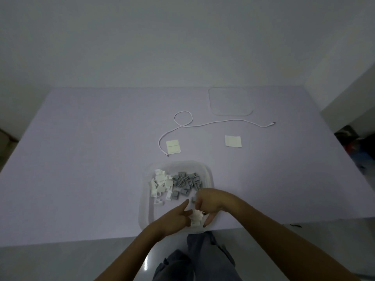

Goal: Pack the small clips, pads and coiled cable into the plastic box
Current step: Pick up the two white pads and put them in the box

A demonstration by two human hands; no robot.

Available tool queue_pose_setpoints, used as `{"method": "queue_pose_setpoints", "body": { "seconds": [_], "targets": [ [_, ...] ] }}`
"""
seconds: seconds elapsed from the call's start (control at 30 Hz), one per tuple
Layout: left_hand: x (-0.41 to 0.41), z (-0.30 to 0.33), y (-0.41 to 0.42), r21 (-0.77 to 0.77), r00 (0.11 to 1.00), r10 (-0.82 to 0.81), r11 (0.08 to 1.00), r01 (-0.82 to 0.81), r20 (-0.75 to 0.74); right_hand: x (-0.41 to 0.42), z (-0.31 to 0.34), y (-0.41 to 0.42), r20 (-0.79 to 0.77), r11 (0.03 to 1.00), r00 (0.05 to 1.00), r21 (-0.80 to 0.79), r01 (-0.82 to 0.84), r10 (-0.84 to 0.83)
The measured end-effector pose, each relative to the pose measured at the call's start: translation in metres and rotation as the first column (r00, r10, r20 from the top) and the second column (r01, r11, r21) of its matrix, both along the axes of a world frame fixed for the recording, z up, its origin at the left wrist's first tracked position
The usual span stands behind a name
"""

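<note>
Over the plastic box (209, 175): both hands' fingers (187, 212) pinching white clips (195, 217); risk of clips spilling past the near rim onto the floor.

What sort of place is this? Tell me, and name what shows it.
Probably a plain room at home, set up for a sorting job, though that is a guess: bare white walls, a table under a lilac cover, a glossy tiled floor. No shop or factory fittings show.
</note>
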State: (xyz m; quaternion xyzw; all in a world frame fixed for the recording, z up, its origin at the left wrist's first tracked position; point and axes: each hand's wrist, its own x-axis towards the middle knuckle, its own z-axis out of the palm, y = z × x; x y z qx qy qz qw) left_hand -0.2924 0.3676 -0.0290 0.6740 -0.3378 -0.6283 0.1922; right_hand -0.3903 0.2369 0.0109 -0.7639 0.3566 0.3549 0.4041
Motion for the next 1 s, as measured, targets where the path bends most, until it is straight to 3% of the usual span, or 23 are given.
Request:
{"method": "queue_pose_setpoints", "body": {
  "seconds": [0.1,0.17,0.23,0.33,0.43,0.57,0.7,0.8,1.0],
  "targets": [
    [0.008,0.003,-0.006,-0.125,0.973,-0.081,0.986,0.109,0.217,-0.003,0.010,-0.016,0.061,0.991,0.997,0.129,0.037,-0.045],
    [0.021,0.011,-0.023,-0.262,0.932,-0.008,0.959,0.110,0.364,-0.006,0.018,-0.037,0.118,0.967,0.970,0.165,0.194,-0.215],
    [0.042,0.018,-0.048,-0.372,0.881,0.099,0.924,0.091,0.462,-0.007,0.028,-0.065,0.223,0.939,0.913,0.119,0.322,-0.341],
    [0.088,0.020,-0.099,-0.466,0.826,0.141,0.870,0.160,0.546,-0.013,0.029,-0.124,0.396,0.914,0.850,-0.056,0.401,-0.349],
    [0.130,0.011,-0.155,-0.381,0.761,0.055,0.887,0.260,0.646,-0.018,0.014,-0.184,0.399,0.880,0.884,-0.293,0.373,-0.242],
    [0.162,-0.015,-0.209,-0.056,0.614,-0.178,0.938,0.342,0.769,-0.018,-0.027,-0.252,0.288,0.846,0.945,-0.456,0.276,-0.153],
    [0.176,-0.039,-0.224,0.058,0.573,-0.278,0.926,0.373,0.771,-0.022,-0.063,-0.283,0.238,0.858,0.963,-0.462,0.226,-0.125],
    [0.185,-0.049,-0.229,0.022,0.652,-0.251,0.941,0.337,0.715,-0.017,-0.078,-0.296,0.241,0.851,0.962,-0.470,0.234,-0.132],
    [0.190,-0.053,-0.228,0.023,0.689,-0.246,0.948,0.316,0.682,-0.011,-0.081,-0.303,0.182,0.945,0.963,-0.224,0.239,-0.200]
  ]
}}
